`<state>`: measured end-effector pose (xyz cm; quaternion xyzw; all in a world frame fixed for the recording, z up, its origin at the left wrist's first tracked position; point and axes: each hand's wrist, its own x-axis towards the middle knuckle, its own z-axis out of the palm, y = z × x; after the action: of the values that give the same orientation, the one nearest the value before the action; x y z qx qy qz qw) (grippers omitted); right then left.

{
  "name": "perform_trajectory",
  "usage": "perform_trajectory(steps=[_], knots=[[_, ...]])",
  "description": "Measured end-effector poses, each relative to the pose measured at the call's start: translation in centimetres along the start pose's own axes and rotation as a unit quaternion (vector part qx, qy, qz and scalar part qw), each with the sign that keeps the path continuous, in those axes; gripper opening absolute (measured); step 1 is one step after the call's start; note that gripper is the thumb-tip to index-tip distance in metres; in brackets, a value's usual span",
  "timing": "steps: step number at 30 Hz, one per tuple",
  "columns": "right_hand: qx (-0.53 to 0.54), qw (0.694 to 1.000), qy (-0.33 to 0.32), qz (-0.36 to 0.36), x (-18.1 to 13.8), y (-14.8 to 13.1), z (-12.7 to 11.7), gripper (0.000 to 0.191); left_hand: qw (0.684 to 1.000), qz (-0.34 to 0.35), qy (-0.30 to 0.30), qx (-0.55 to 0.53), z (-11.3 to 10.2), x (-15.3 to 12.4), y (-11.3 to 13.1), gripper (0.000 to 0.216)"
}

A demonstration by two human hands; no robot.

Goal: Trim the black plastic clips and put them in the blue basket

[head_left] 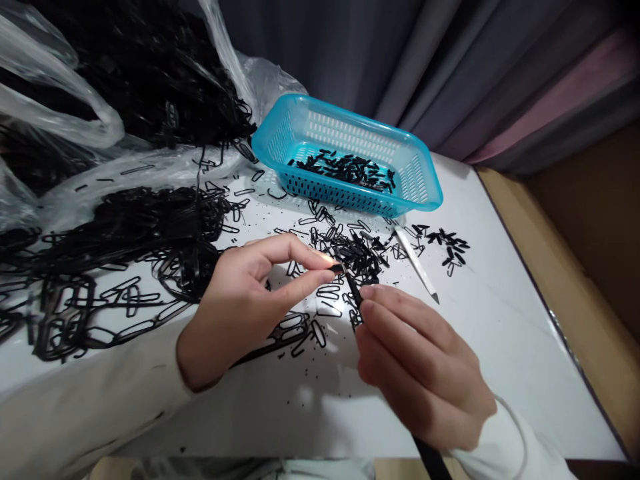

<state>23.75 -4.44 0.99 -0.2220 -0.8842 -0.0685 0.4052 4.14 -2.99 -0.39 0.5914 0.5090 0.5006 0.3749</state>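
Nearest, along the lower edge, off-white sleeves (100,393). In the right hand (425,360), held like a pen in a closed grip, a black-handled tool (355,288) with a thin metallic tip aimed up and leftward. Facing it, pinched tight between thumb and forefinger of the left hand (250,293), a small dark piece (337,269), raised over the white table (505,373) right beside the tool's tip; contact between the two too small to tell. Below and just beyond, a scattered heap of little black parts (369,257), some solid, some thin open loops. Off to the left, tangled black strips and frames (145,223). Right of the heap, a white stick (415,261) with a grey point. Farther back, a blue perforated basket (423,197) with more black pieces (350,168) inside. Left of it, a plastic bag (103,123) full of dark material; behind, grey curtains (425,60).
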Motion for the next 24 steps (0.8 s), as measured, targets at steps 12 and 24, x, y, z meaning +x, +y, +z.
perform_trajectory(steps=[12,24], knots=[[0.091,0.989,0.107,0.035,-0.3,2.1,0.6,0.018,0.994,0.085,0.029,0.061,-0.3,-0.3,0.2,0.012],[0.184,0.979,0.071,0.06,-0.5,1.0,-0.4,0.018,0.994,0.102,0.014,0.044,-0.2,-0.2,0.1,0.013]])
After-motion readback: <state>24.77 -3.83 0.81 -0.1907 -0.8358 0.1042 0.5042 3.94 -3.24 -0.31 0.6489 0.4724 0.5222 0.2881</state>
